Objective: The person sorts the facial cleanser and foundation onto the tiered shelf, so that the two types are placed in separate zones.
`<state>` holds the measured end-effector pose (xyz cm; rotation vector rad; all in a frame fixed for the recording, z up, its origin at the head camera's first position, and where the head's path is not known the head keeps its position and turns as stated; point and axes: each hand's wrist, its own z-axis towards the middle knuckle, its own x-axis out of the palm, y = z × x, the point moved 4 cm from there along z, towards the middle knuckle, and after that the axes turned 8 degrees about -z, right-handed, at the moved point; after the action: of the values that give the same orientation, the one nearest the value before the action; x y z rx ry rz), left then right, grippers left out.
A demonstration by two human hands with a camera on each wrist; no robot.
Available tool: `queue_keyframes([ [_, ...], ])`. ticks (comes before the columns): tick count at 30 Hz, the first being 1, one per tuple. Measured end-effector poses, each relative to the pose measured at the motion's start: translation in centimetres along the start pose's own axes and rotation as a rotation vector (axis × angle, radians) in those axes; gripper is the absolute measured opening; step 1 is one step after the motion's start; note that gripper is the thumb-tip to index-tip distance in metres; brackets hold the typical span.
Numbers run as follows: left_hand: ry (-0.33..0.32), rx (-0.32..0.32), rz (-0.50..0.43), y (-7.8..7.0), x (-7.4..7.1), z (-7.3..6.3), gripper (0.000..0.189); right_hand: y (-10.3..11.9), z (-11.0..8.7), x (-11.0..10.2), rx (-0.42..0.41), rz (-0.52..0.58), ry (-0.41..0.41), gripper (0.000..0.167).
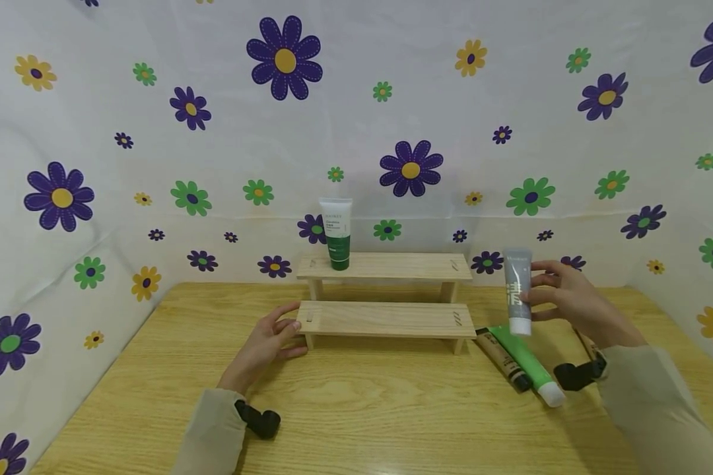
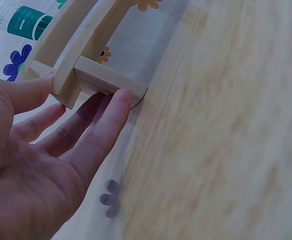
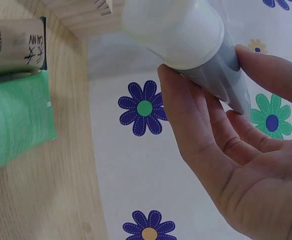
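Note:
My right hand [image 1: 570,300] pinches a grey squeeze tube [image 1: 517,290] with its white cap down, in the air right of the two-step wooden stand [image 1: 386,318]. In the right wrist view, thumb and fingers hold the sides of the grey tube [image 3: 221,75]. At the stand's left end, my left hand [image 1: 267,346] holds the lower step. The left wrist view has the thumb on the edge of the board [image 2: 65,75] and the fingers around the end and leg. A white-and-green tube [image 1: 337,234] stands cap down on the upper step's left part.
A brown tube [image 1: 504,359] and a light green tube [image 1: 529,366] lie side by side on the wooden table [image 1: 362,422], right of the stand. Another brownish tube [image 1: 583,340] is partly hidden behind the right wrist. A flowered white cloth [image 1: 344,132] hangs behind the table.

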<state>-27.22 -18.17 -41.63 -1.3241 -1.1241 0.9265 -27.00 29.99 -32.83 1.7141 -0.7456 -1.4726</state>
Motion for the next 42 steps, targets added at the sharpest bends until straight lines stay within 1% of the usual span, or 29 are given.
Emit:
queue_keyframes([
  [9,-0.01,-0.003,0.005,0.1,0.0,0.1,0.051,1.5,0.6,0.5,0.013,0.016,-0.018,0.082],
  [16,-0.003,0.0,0.002,0.1,-0.1,-0.1,0.051,2.7,1.4,0.5,-0.031,0.0,-0.026,0.077],
  [25,-0.005,-0.002,0.002,0.2,-0.1,-0.1,0.051,4.2,2.1,1.0,-0.042,0.019,-0.027,0.078],
  [33,-0.002,0.003,-0.005,0.1,-0.1,0.0,0.051,5.5,2.4,1.6,-0.06,0.0,-0.041,0.075],
  [42,0.006,0.003,-0.004,0.1,-0.1,-0.1,0.051,6.6,3.1,2.2,-0.076,0.001,-0.077,0.073],
])
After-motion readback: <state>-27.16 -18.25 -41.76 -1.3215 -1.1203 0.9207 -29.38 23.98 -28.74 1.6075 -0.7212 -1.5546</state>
